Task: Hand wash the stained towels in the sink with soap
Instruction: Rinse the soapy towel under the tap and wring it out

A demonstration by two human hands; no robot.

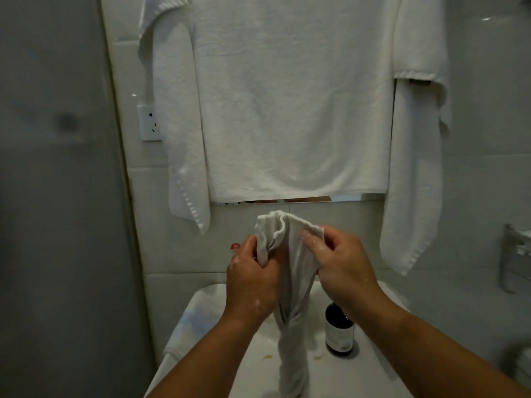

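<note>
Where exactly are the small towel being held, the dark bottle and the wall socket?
small towel (298, 280): head view, on its hanging middle stretch.
dark bottle (339, 336): head view, on its pale label.
wall socket (149, 122): head view, on its white faceplate.

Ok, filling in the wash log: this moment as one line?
left hand: grips towel at bunched top | right hand: pinches towel edge | towel: hangs over sink | dark bottle: upright on sink rim

Dim, flat light with a grey cast; soft focus throughout; edges smeared and bowed by wide-angle distortion.
</note>
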